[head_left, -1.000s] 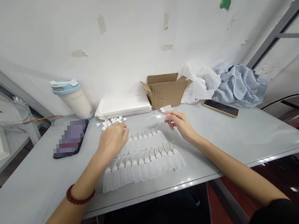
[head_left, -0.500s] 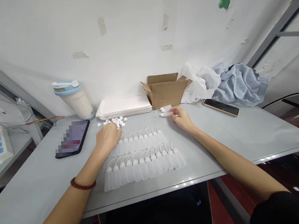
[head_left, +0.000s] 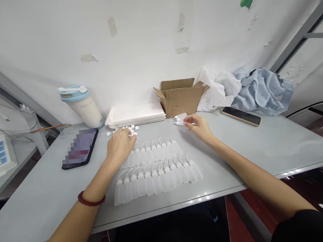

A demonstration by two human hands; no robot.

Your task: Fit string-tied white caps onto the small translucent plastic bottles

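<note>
My left hand (head_left: 120, 146) lies over a small pile of white caps (head_left: 134, 128), thumb and fingers apart; some fingertips are hidden among the caps. Close to the cardboard box, my right hand (head_left: 198, 127) has its thumb and index finger slightly apart, at the end of a small translucent bottle (head_left: 180, 122) lying on the table. Another such bottle and thin white cords lie with it. Nearer me, many small translucent bottles (head_left: 155, 183) with curved white cords at their necks lie side by side in two rows. My left forearm partly covers the left ends.
Along the wall stand a blue-lidded cup (head_left: 83, 108), a stack of white sheets (head_left: 135, 115), an open cardboard box (head_left: 182, 100), a white plastic bag (head_left: 217, 86) and blue cloth (head_left: 262, 90). One phone (head_left: 81, 147) lies at left, another phone (head_left: 241, 116) at right.
My right fingers have loosened from the bottle, which now lies beside the other one. My left hand has shifted slightly right over the caps, its thumb further out. The view has moved a little.
</note>
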